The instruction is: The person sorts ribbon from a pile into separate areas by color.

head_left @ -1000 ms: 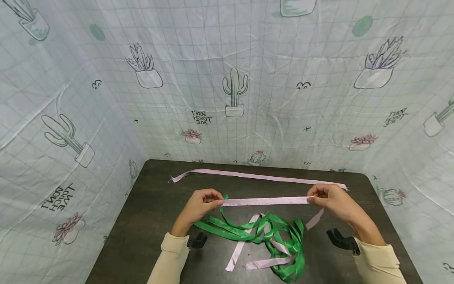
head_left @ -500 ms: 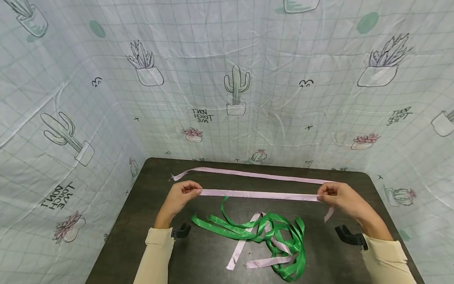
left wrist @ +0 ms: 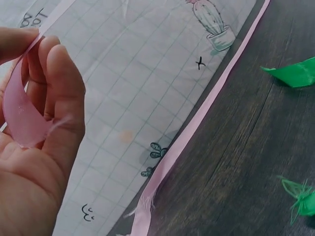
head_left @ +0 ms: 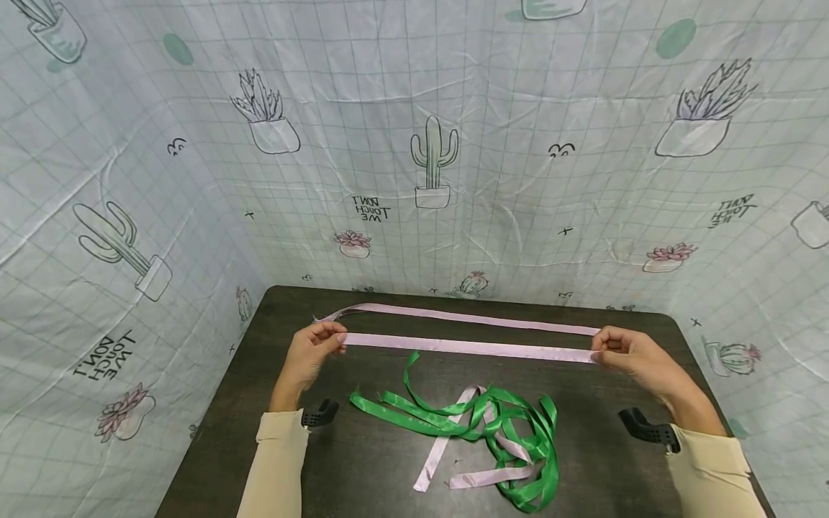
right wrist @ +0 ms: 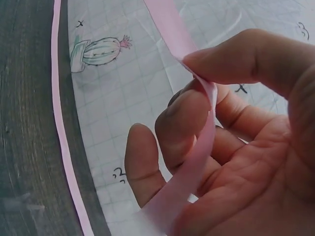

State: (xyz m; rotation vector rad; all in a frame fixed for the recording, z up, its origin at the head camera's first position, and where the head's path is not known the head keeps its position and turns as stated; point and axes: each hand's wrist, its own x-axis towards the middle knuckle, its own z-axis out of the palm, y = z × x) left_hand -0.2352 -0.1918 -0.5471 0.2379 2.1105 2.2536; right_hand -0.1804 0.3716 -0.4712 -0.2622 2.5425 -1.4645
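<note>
A pink ribbon (head_left: 466,347) is stretched nearly straight between both hands, raised over the table. My left hand (head_left: 312,354) pinches it near one end between thumb and fingers; in the left wrist view its short tail (left wrist: 24,110) curls inside the palm. At the other side my right hand (head_left: 630,354) pinches it the same way, and the right wrist view shows the loose tail (right wrist: 184,182) hanging past the fingers. Behind it, a second pink ribbon (head_left: 466,316) lies along the table's far side, with frayed threads at its left end.
A tangle of green ribbon (head_left: 547,471) lies on the dark wooden table (head_left: 382,482), nearer the front. Pink ribbon pieces (head_left: 432,460) are mixed into it. A patterned cloth curtain (head_left: 505,180) stands along the back and both sides.
Both hands have moved apart and toward the far side, the left one most. A longer span of the pink ribbon now shows between them. The green tangle has stayed put.
</note>
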